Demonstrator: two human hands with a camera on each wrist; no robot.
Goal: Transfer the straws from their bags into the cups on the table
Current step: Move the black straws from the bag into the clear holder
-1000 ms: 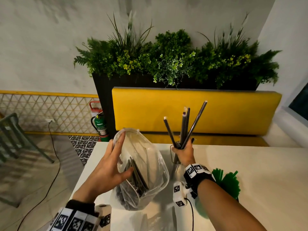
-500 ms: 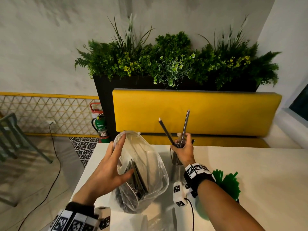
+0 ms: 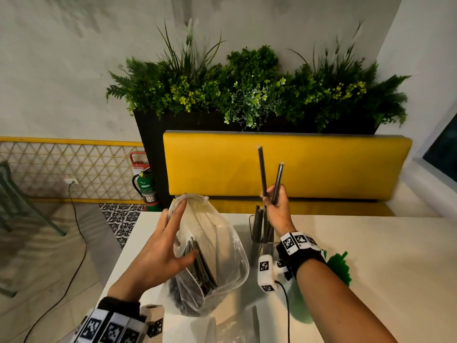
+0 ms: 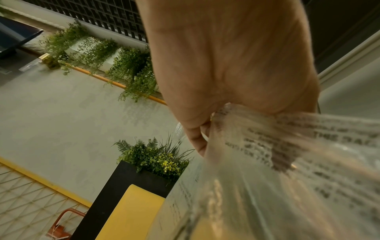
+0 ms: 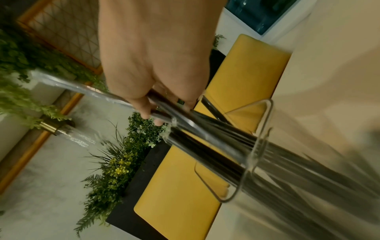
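Item one: your right hand (image 3: 277, 206) pinches two black straws (image 3: 262, 174), ends up, above the clear glass cup (image 3: 262, 241) on the white counter (image 3: 371, 243); more black straws stand inside that cup.

Item two: your left hand (image 3: 163, 248) grips the clear plastic bag (image 3: 222, 243), thumb inside its mouth, remaining straws (image 3: 201, 266) lying within. Green straws (image 3: 340, 266) lie beside your right wrist.
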